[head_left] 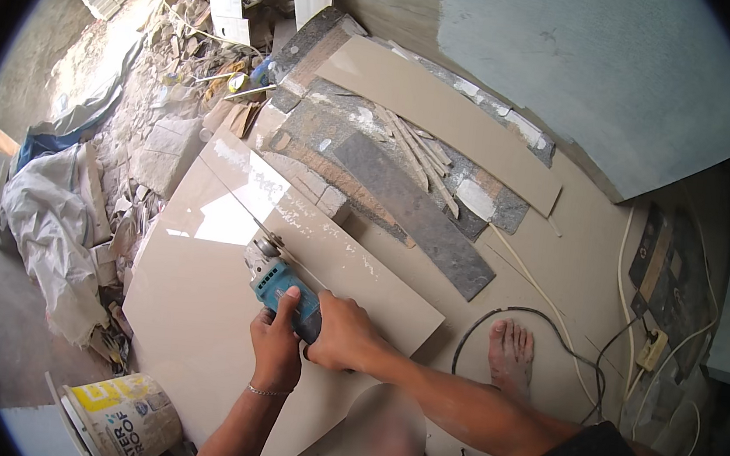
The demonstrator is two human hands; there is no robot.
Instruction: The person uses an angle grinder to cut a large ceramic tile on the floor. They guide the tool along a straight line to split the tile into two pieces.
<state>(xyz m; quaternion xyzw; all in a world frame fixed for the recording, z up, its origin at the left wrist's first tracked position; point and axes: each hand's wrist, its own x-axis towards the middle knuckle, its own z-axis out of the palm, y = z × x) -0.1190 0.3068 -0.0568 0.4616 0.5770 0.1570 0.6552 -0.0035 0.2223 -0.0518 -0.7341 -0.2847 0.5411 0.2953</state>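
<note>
A blue angle grinder (276, 281) rests over a large beige tile (197, 326), its metal head and disc pointing away from me. My left hand (277, 343) is wrapped round the near side of the grinder's body, thumb laid along its top. The rear of the tool sits in my right hand (342, 333), fingers closed and partly hidden. From the disc, a thin dark line runs across the tile toward its far left corner. White glare and pale dust lie on the tile around the disc. Whether the disc is spinning I cannot tell.
Beyond the tile lie a dark grey tile strip (419, 216), a long beige tile strip (445, 121) and several thin offcuts (416, 154). Rubble (166, 152) fills the left side. A white bucket (122, 420) stands near left. Cables (541, 315) loop past my bare foot (511, 356).
</note>
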